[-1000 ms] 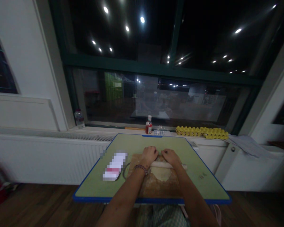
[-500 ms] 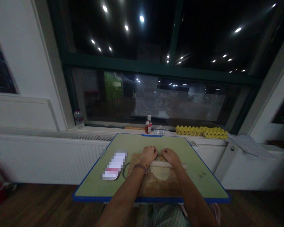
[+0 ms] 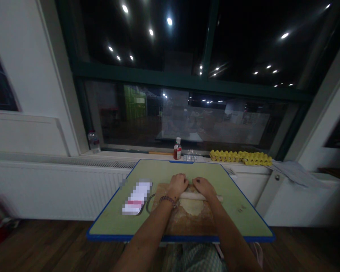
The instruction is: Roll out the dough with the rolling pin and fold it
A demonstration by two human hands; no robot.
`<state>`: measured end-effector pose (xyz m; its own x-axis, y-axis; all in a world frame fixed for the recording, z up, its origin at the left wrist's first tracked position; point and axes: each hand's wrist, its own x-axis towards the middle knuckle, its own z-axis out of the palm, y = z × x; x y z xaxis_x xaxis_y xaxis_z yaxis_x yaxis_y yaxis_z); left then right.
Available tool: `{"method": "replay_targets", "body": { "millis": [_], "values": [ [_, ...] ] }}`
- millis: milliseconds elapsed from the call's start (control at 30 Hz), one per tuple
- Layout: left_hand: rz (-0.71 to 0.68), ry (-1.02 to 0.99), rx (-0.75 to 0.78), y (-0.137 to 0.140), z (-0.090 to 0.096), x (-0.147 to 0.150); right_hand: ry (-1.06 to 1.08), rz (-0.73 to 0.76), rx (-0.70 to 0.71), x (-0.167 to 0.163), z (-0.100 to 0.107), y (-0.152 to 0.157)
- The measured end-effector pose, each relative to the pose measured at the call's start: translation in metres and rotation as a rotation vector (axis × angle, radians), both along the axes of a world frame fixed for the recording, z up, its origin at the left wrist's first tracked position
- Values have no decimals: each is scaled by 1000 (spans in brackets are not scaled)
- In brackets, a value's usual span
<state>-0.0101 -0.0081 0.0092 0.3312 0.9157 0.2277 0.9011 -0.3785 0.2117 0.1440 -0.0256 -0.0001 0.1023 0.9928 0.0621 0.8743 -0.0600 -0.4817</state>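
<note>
Dough and rolling pin at the board; clock positions take the dough sheet (image 3: 191, 207) as the dial's centre, twelve toward the window (image 3: 226, 124). The sheet lies on the wooden board (image 3: 191, 226), its far edge against the rolling pin (image 3: 192, 196), which lies crosswise at twelve. My left hand (image 3: 179, 183) is at eleven, my right hand (image 3: 204, 186) at one; the pin passes beneath their heels or wrists. The fingers of both hands curl loosely inward past the pin; their tips are hidden, so I cannot tell whether they grip anything.

Progress: the dough is already flattened into one broad sheet, so I judge the work well advanced. Its outline remains uneven; how much thinning is left I cannot tell.

Materials: the sheet is pale, matt and roughly rounded, the pin a smooth, light, slender cylinder. The board is brown, marked with whitish, floury-looking smears. At nine, a phone (image 3: 136, 199) with a blurred screen lies on the smooth green tabletop (image 3: 243, 223), edged in blue.
</note>
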Motion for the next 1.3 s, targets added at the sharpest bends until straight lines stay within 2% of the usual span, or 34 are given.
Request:
{"method": "replay_targets", "body": {
  "millis": [267, 633, 1300],
  "values": [
    [1, 14, 24, 3, -4, 1, 2, 5, 5, 1, -2, 2],
    [-1, 17, -28, -2, 4, 0, -15, 39, 13, 2, -2, 1],
    [9, 17, -24, -2, 2, 0, -24, 32, 12, 3, -6, 5]
  ]
}}
